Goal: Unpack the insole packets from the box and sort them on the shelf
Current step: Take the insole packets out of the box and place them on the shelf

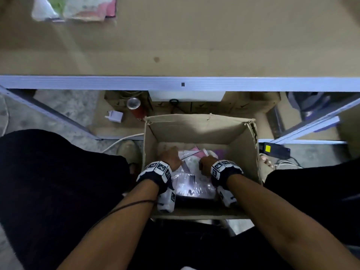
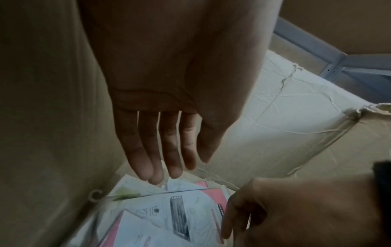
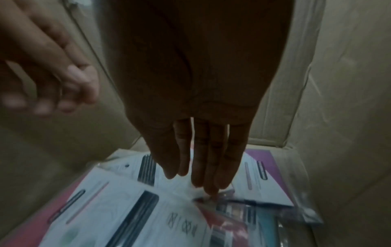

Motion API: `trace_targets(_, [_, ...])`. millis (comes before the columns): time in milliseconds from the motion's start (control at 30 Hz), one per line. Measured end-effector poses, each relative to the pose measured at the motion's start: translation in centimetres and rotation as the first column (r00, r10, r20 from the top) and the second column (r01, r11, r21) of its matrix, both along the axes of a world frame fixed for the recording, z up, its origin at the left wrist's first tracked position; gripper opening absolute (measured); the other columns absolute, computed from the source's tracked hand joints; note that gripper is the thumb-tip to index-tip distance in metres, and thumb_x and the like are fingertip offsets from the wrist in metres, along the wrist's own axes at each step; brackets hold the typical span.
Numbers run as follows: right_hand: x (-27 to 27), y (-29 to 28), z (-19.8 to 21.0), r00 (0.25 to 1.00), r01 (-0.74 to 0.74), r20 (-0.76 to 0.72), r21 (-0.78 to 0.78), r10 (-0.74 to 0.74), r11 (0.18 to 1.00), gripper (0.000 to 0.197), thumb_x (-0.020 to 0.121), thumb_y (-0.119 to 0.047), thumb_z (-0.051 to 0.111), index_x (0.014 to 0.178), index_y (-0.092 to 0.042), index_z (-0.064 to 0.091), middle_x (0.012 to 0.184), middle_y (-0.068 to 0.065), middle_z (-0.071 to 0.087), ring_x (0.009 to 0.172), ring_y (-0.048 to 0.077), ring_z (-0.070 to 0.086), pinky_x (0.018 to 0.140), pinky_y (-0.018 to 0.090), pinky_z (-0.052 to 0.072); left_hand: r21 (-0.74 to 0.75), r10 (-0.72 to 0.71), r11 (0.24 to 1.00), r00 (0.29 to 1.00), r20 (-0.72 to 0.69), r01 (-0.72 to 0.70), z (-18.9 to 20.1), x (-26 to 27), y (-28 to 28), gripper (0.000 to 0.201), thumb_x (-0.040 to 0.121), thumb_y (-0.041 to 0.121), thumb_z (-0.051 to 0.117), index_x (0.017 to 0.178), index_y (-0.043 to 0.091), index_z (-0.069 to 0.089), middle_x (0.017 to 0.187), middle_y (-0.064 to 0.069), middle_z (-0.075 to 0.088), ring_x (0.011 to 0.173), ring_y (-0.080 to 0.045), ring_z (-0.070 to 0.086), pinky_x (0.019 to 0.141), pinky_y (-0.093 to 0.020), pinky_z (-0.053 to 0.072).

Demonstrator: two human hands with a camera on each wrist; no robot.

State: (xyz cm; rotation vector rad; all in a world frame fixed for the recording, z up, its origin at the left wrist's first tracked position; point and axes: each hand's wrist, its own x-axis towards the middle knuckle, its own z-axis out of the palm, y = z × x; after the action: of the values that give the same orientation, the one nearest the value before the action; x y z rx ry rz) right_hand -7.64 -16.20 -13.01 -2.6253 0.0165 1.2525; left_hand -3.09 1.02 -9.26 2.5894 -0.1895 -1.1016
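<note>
Both hands, left hand [image 1: 171,155] and right hand [image 1: 207,162], reach flat-fingered and empty into the box [image 1: 196,129] over many insole packets [image 1: 191,172], few packets [image 1: 76,8] shelved.

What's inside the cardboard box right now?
The cardboard box holds a loose pile of clear insole packets with white, pink and purple cards. Both the left hand and right hand reach in. Whatever lies beneath the pile is hidden.

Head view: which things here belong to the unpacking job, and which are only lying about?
Job: cardboard box, insole packets inside it, shelf, packets on shelf.
Lying about: red can, white charger, black device with yellow label.
</note>
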Motion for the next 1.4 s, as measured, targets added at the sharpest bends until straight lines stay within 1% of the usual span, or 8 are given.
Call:
trace_targets(133, [-0.6, 0.4, -1.4, 1.0, -0.021, -0.016, 0.045, 0.022, 0.999, 0.059, 0.081, -0.006, 0.074, 0.136, -0.009, 0.053, 0.143, 0.014, 0.049, 0.131, 0.029, 0.05, 0.109, 0.036, 0.041, -0.009, 0.003, 1.0, 1.0, 0.024, -0.002, -0.8, 0.0, 0.3, 0.034, 0.095, 0.023, 0.059, 0.121, 0.002, 0.064, 0.133, -0.017, 0.061, 0.121, -0.031, 0.057, 0.099, -0.033, 0.047])
trace_targets(467, [-0.3, 3.0, -3.0, 0.978, -0.151, -0.136, 0.044, 0.156, 0.988, 0.045, 0.095, -0.009, 0.057, 0.139, -0.007, 0.05, 0.142, 0.019, 0.049, 0.13, 0.032, 0.051, 0.104, 0.038, 0.044, 0.0, 0.001, 1.0, 1.0, 0.012, -0.001, -1.0, 0.4, 0.5, 0.03, 0.099, 0.021, 0.05, 0.118, 0.004, 0.067, 0.13, -0.015, 0.063, 0.118, -0.032, 0.058, 0.099, -0.033, 0.045])
trace_targets(633, [1.8, 2.7, -2.6, 0.972, -0.209, 0.104, -0.023, 0.21, 0.978, 0.033, 0.091, -0.004, 0.058, 0.123, -0.005, 0.062, 0.132, 0.019, 0.056, 0.126, 0.034, 0.051, 0.103, 0.044, 0.046, 0.039, 0.003, 0.999, 0.999, 0.036, -0.004, -1.1, 0.4, 0.5, 0.029, 0.097, 0.013, 0.044, 0.101, -0.004, 0.067, 0.116, -0.023, 0.066, 0.105, -0.038, 0.061, 0.077, -0.03, 0.039])
trace_targets(733, [3.2, 2.5, -2.6, 0.934, -0.243, 0.256, -0.06, 0.25, 0.968, 0.031, 0.089, -0.005, 0.059, 0.12, -0.004, 0.062, 0.133, 0.018, 0.048, 0.13, 0.034, 0.042, 0.099, 0.04, 0.043, 0.049, 0.009, 0.999, 1.0, 0.03, -0.01, -1.1, 0.4, 0.5, 0.033, 0.1, 0.016, 0.042, 0.11, -0.005, 0.064, 0.123, -0.022, 0.063, 0.111, -0.037, 0.058, 0.089, -0.034, 0.042])
trace_targets(867, [3.8, 2.3, -3.1, 0.939, -0.263, 0.225, -0.019, 0.26, 0.965, 0.024, 0.089, -0.003, 0.056, 0.112, -0.004, 0.063, 0.129, 0.015, 0.054, 0.125, 0.034, 0.049, 0.097, 0.04, 0.042, 0.047, 0.049, 0.998, 0.999, 0.01, -0.05, -1.3, 0.4, 0.6, 0.035, 0.101, 0.018, 0.04, 0.114, -0.005, 0.063, 0.126, -0.021, 0.061, 0.115, -0.036, 0.057, 0.097, -0.036, 0.042])
trace_targets(1067, [3.7, 1.8, -3.3, 0.963, -0.196, 0.186, -0.016, 0.195, 0.98, 0.03, 0.088, -0.008, 0.061, 0.117, -0.009, 0.062, 0.131, 0.018, 0.053, 0.123, 0.035, 0.051, 0.101, 0.045, 0.043, 0.062, 0.074, 0.995, 0.997, -0.006, -0.073, -2.6, 0.3, 0.6, 0.028, 0.098, 0.02, 0.047, 0.108, 0.0, 0.065, 0.12, -0.018, 0.065, 0.11, -0.033, 0.06, 0.086, -0.031, 0.043])
trace_targets(1200, [3.7, 0.9, -2.6, 0.982, -0.113, 0.16, 0.055, 0.103, 0.992, 0.022, 0.085, -0.011, 0.068, 0.107, -0.01, 0.065, 0.125, 0.015, 0.059, 0.109, 0.032, 0.061, 0.086, 0.032, 0.048, 0.095, 0.046, 0.995, 0.998, -0.037, -0.042, -3.5, 0.0, 0.1, 0.026, 0.094, 0.022, 0.053, 0.101, 0.001, 0.067, 0.112, -0.017, 0.068, 0.103, -0.032, 0.064, 0.076, -0.031, 0.046])
trace_targets(1400, [3.7, -1.5, -1.1, 0.992, 0.077, 0.087, 0.111, -0.087, 0.991, 0.024, 0.082, -0.016, 0.076, 0.106, -0.013, 0.072, 0.12, 0.009, 0.067, 0.111, 0.026, 0.063, 0.097, 0.031, 0.05, 0.137, -0.012, 0.99, 0.995, -0.097, 0.026, -4.7, -0.5, -0.9, 0.035, 0.093, 0.025, 0.053, 0.115, 0.001, 0.065, 0.124, -0.017, 0.065, 0.111, -0.031, 0.063, 0.094, -0.036, 0.053])
